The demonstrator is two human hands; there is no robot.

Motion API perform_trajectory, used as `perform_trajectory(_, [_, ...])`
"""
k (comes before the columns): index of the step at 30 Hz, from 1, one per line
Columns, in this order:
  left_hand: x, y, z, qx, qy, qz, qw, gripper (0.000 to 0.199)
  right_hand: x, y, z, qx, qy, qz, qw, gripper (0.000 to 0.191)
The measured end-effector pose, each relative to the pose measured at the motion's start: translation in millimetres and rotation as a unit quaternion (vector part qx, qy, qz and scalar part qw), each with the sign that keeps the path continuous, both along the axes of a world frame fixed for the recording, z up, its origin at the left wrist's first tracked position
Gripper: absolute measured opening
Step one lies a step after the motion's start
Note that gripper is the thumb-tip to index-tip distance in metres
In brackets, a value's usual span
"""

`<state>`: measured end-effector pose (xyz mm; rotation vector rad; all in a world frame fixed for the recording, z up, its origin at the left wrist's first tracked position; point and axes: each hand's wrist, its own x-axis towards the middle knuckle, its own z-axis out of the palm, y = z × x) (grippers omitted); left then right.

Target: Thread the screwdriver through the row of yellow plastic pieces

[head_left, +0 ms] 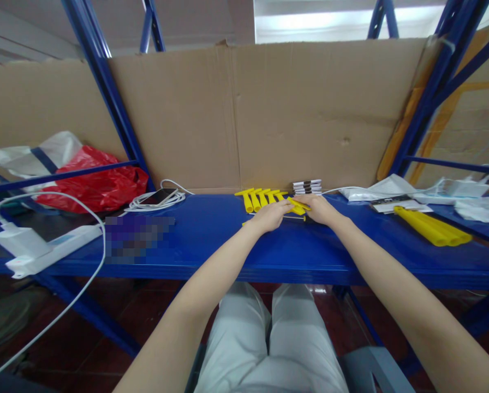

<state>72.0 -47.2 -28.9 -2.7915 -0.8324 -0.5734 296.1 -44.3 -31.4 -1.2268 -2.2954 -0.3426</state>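
My left hand and my right hand meet near the back of the blue table. Between their fingertips is a yellow plastic piece, which both hands appear to grip with closed fingers; its full shape is partly covered. Just beneath lies a thin metal rod with a yellow end. To the left, several yellow T-shaped plastic pieces stand side by side in a row, the nearest close to my left fingers. Behind my right hand sits a stack of small white packets with dark bands.
A cardboard panel closes off the back of the blue table. At left are a red plastic bag, a coiled white cable and a power strip. Yellow tubes and a white bag lie at right.
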Motion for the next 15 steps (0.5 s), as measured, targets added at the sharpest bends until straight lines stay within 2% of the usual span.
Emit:
perform_trajectory(8, [-0.5,6.5,-2.5,0.005,0.000,-0.014,1.000,0.057,0.9,-0.2,-2.9,-0.010,0.028,0.003,1.000,0.052])
perform_trajectory(15, [-1.5,9.3,-3.8,0.009,-0.005,-0.018,1.000,0.062,0.3,-1.8,-2.1,-0.017,0.040,0.024,0.999,0.044])
